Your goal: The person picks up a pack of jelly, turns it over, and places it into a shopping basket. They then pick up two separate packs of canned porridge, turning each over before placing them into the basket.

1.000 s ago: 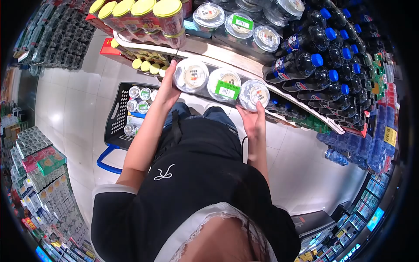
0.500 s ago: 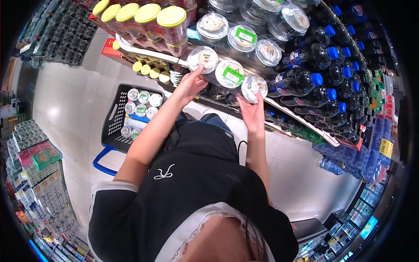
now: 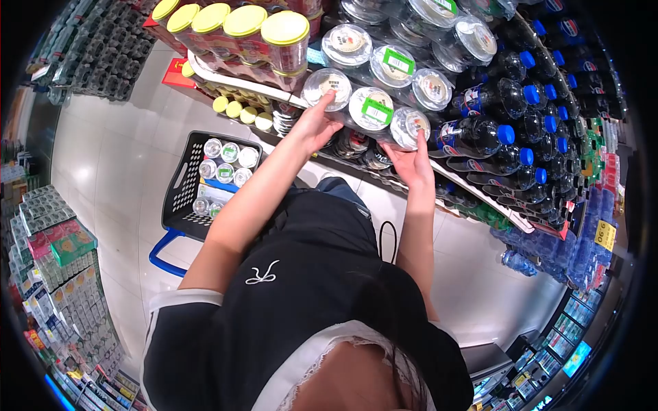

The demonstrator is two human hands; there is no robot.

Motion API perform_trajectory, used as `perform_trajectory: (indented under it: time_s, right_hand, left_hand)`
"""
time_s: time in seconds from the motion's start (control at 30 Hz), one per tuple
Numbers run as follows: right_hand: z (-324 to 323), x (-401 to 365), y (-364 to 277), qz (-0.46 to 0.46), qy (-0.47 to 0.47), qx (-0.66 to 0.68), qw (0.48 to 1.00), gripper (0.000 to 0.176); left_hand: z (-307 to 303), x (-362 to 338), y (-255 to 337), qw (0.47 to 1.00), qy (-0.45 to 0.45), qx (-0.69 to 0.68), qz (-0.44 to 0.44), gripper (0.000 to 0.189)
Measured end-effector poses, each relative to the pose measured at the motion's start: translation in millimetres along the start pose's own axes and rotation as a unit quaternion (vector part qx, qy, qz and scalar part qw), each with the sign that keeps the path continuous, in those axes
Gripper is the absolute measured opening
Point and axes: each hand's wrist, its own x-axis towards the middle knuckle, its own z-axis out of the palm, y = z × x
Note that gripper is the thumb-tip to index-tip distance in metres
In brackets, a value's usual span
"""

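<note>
A front row of clear round-lidded jars sits at the shelf edge. My left hand [image 3: 317, 127] grips the left jar [image 3: 327, 89], its thumb on the lid and fingers around the side. On the right jar [image 3: 410, 128], my right hand [image 3: 410, 162] holds the near side with thumb and fingers. Between them stands the middle jar [image 3: 371, 108] with a green label, touching its neighbours. More clear jars [image 3: 347, 45] stand right behind this row, one with a green sticker.
Yellow-lidded jars [image 3: 286, 38] stand on the left of the shelf, blue-capped cola bottles [image 3: 480, 134] on the right. A black basket [image 3: 179, 179] with a blue handle holds similar clear jars at lower left. Stacked packs [image 3: 55, 240] line the far left.
Both hands and the front row of jars appear slightly further right. The shelf and basket have also shifted a little in the view.
</note>
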Motion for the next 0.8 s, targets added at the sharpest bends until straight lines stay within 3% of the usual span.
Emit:
perform_trajectory:
  time_s: [0.13,0.23,0.47,0.53,0.7,0.77,0.8]
  right_hand:
    - [3.7,0.0,-5.6,0.027,-0.003,0.004,1.000,0.065]
    - [7.2,0.0,-4.3,0.024,0.028,-0.058,0.998,0.076]
    - [-0.8,-11.2,10.2,0.036,0.067,0.002,0.997,0.098]
    - [-7.0,-17.1,23.9,-0.008,0.052,-0.142,0.988,0.088]
    - [-6.7,-28.2,84.6,-0.030,0.046,-0.420,0.906,0.061]
    - [-35.0,-19.5,116.3,-0.023,-0.037,-0.581,0.813,0.056]
    - [-37.1,-22.1,128.8,-0.004,-0.077,-0.677,0.732,0.057]
  left_hand:
    - [3.1,0.0,0.8,0.999,-0.016,-0.027,0.009,0.041]
    - [-2.0,-2.4,1.4,1.000,-0.027,-0.010,0.009,0.040]
    - [-42.2,-1.5,-9.4,0.998,-0.051,0.014,-0.030,0.051]
    - [-68.1,-11.4,-2.6,0.994,-0.097,0.030,-0.033,0.053]
    - [-175.8,-39.9,12.0,0.988,-0.056,0.145,-0.005,0.040]
    - [-232.9,-56.9,2.1,0.990,0.042,0.133,-0.030,0.039]
    - [-271.4,-62.2,-10.8,0.991,0.101,0.069,-0.053,0.034]
